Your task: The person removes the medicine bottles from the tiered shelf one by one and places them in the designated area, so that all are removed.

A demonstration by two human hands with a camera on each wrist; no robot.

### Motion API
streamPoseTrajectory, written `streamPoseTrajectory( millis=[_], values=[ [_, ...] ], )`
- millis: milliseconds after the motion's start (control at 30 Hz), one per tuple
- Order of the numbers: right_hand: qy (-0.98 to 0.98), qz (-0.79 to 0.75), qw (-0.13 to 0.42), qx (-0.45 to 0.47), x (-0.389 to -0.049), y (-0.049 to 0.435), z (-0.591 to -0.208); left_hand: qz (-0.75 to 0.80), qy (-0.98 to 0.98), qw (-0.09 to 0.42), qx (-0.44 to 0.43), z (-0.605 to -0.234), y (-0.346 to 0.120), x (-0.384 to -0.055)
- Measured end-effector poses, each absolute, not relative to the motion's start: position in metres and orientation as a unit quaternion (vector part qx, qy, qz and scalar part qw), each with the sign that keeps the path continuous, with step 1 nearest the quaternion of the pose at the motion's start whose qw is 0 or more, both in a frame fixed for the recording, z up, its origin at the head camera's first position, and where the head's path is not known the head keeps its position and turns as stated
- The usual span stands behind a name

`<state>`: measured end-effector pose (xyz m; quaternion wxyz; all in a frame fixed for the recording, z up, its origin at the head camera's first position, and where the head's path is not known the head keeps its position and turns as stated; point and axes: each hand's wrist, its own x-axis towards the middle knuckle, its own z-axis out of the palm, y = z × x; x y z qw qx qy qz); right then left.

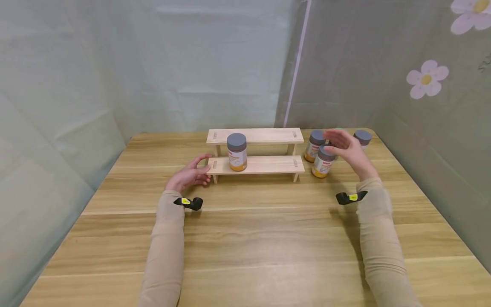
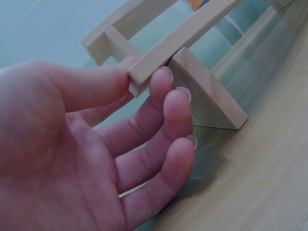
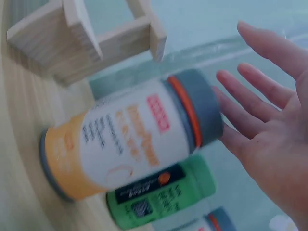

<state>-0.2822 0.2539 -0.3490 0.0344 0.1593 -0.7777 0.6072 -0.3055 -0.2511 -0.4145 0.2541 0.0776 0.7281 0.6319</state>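
A two-step wooden display stand (image 1: pixel 257 164) stands toward the back of the table. My left hand (image 1: pixel 188 175) holds the left end of its lower plank. In the left wrist view, the thumb lies against the plank's corner (image 2: pixel 144 72) and the curled fingertips come up below it. One grey-lidded supplement jar (image 1: pixel 237 155) stands upright on the lower step. To the right of the stand, my right hand (image 1: pixel 354 154) hovers with spread fingers around the lid of another such jar (image 3: pixel 139 139), which stands on the table. The right palm holds nothing.
Close behind that jar stand a similar jar (image 1: pixel 313 147) and a green container (image 3: pixel 163 192). Another grey-lidded jar (image 1: pixel 362 137) is near the table's back right corner. The upper step (image 1: pixel 257 135) lies behind the lower one. Hanging sheets (image 1: pixel 215 64) enclose the table.
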Motion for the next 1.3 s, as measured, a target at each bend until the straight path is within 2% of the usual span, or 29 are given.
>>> streamPoseTrajectory(
  millis=[233,467,833,1300],
  values=[
    [-0.751,0.631,0.039,0.192,-0.28,0.226,-0.334,0.633,0.729,0.25,0.078,-0.41,-0.253,-0.305],
    [-0.754,0.622,0.024,0.211,-0.282,0.195,-0.338,0.631,0.729,0.253,0.083,-0.409,-0.254,-0.303],
    [-0.763,0.596,-0.032,0.25,-0.291,0.137,-0.331,0.637,0.725,0.249,0.086,-0.41,-0.254,-0.303],
    [-0.746,0.62,-0.086,0.225,-0.3,0.066,-0.341,0.638,0.722,0.255,0.079,-0.413,-0.249,-0.302]
  ],
)
